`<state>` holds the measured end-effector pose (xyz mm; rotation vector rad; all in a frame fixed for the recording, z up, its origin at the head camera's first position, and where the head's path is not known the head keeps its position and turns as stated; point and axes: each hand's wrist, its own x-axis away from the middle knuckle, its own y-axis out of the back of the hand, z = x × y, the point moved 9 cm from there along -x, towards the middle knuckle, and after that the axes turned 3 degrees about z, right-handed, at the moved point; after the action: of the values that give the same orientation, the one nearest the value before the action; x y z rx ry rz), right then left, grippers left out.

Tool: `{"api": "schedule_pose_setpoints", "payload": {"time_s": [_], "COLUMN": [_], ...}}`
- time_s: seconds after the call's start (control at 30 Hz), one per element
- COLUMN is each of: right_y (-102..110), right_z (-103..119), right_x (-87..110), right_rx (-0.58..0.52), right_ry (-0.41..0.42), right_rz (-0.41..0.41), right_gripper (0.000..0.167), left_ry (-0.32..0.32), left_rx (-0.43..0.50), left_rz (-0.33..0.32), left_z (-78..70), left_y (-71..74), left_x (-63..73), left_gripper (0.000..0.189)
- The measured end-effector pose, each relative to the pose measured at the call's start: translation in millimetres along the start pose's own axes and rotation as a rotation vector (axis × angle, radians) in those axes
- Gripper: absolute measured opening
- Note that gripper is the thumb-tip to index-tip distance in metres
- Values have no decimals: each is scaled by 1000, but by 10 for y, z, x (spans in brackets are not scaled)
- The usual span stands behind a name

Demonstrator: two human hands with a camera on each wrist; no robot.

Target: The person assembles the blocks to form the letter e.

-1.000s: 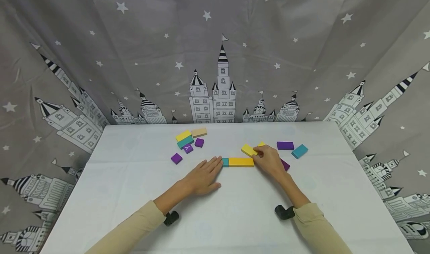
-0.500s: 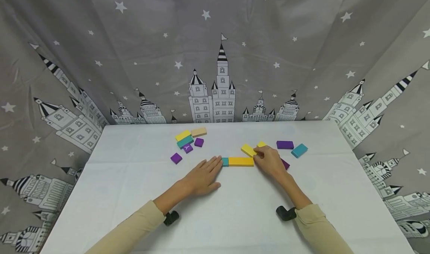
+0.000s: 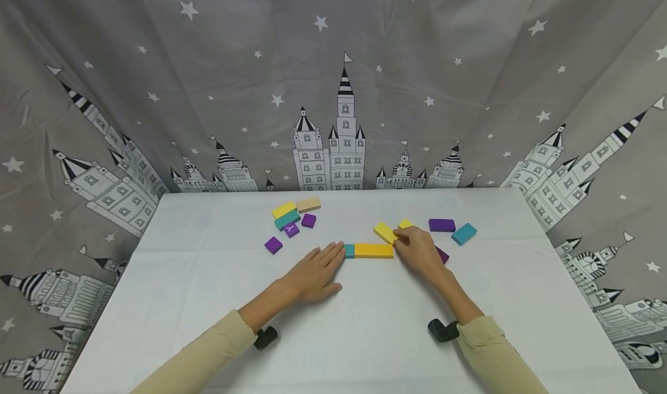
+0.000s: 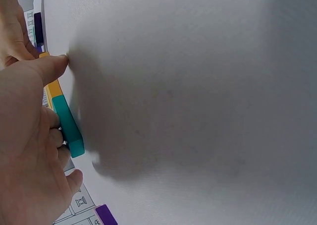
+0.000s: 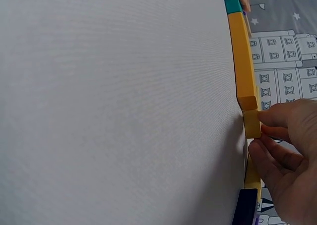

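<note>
One big creased grey fabric curtain (image 3: pixel 417 41) hangs behind a white, finely textured table (image 3: pixel 365 336). The left hand (image 3: pixel 315 275) is lying pretty flat, fingers straight, nothing gripped, just touching the teal block (image 4: pixel 68 123). The right hand (image 3: pixel 418 251) pinches the yellow block (image 3: pixel 384 232) by its near end, beside the long orange block (image 3: pixel 374 251). Orange and teal sit end to end. Tiniest: squarish purple blocks (image 3: pixel 273 245), off left.

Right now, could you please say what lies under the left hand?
A teal block shows beneath the left hand; the head view shows only its right end, the rest being covered.
</note>
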<state>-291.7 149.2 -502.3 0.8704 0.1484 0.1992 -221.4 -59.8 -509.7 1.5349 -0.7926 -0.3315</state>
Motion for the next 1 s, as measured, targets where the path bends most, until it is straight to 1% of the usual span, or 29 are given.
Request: {"api": "schedule_pose_setpoints", "payload": {"time_s": [0.1, 0.23, 0.37, 0.47, 0.8, 1.0], "right_y": [-6, 14, 104, 191, 425, 512], "right_z": [-4, -3, 10, -6, -247, -400], "right_x": [4, 21, 74, 150, 395, 500], "right_rx": [2, 32, 49, 49, 89, 79], "right_ry": [0, 10, 36, 34, 11, 10], "right_rz": [-2, -20, -67, -98, -165, -154], "right_gripper": [31, 31, 28, 27, 28, 34], "left_ry": [1, 1, 1, 3, 6, 4], "left_rx": [-1, -3, -4, -7, -14, -10], "left_rz": [2, 4, 3, 2, 9, 11], "left_z": [4, 3, -2, -1, 0, -2], "left_y": [-14, -35, -40, -40, -21, -7], "left_x": [-5, -11, -11, -11, -5, 0], "left_gripper": [78, 78, 78, 78, 78, 78]}}
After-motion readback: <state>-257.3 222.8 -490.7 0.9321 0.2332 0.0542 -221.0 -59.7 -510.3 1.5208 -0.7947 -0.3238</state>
